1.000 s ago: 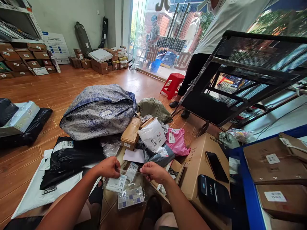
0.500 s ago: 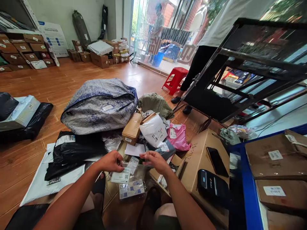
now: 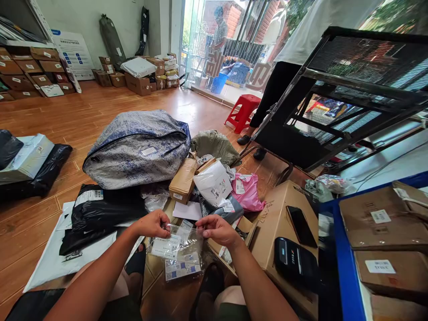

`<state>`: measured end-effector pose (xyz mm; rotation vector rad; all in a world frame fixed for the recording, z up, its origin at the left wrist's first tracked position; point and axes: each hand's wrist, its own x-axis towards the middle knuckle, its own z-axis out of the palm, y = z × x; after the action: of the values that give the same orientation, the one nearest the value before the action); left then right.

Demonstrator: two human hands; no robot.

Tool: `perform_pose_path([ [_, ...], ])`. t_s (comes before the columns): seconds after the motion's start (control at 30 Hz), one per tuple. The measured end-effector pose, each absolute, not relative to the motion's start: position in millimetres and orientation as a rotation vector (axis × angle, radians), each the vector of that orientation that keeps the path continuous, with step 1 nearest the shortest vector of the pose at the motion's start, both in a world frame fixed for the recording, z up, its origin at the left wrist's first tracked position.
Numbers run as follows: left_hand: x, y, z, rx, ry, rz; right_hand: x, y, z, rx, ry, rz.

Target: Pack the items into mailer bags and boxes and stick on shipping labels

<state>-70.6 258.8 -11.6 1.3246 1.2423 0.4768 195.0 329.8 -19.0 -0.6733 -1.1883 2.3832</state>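
A clear plastic bag (image 3: 193, 244) hangs between my two hands above the floor. My left hand (image 3: 154, 224) pinches its upper left edge with closed fingers. At the upper right corner my right hand (image 3: 219, 230) holds the bag between thumb and fingertips. Low in the bag shows a flat pack with a blue and white square pattern (image 3: 182, 266). Above it is a white printed label (image 3: 166, 247); I cannot tell whether it lies inside the bag or on it. A white envelope (image 3: 187, 210) and a grey parcel (image 3: 230, 210) lie just beyond my fingers.
Black bags (image 3: 107, 207) lie left, and a big grey-blue sack (image 3: 137, 149) ahead. A pink parcel (image 3: 246, 191) sits right of a white one (image 3: 214, 183). A large carton (image 3: 272, 223) carries a phone (image 3: 302, 226) and a black device (image 3: 294, 258). A person stands behind a cart (image 3: 334, 102).
My right hand has closed on the bag's upper right corner, where its fingers were apart before. The bag is now spread wider between both hands.
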Motion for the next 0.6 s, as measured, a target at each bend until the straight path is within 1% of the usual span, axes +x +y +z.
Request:
perform_pose_path([
  [0.17,-73.6,259.7,-10.7,1.317,1.19,0.456,200.2,337.2,-19.3,-0.801,-1.276,2.228],
  [0.27,-77.8,260.9,-6.3,1.327,1.163,0.453,212.8,344.4,-14.3,-0.865,-1.365,2.194],
  [0.43,-77.7,261.1,-2.0,1.335,1.134,0.45,221.3,345.5,-9.9,-0.874,-1.476,2.301],
  [0.6,-77.8,260.5,-6.7,1.319,1.147,0.492,213.3,338.0,-15.2,-0.645,-1.156,2.45],
])
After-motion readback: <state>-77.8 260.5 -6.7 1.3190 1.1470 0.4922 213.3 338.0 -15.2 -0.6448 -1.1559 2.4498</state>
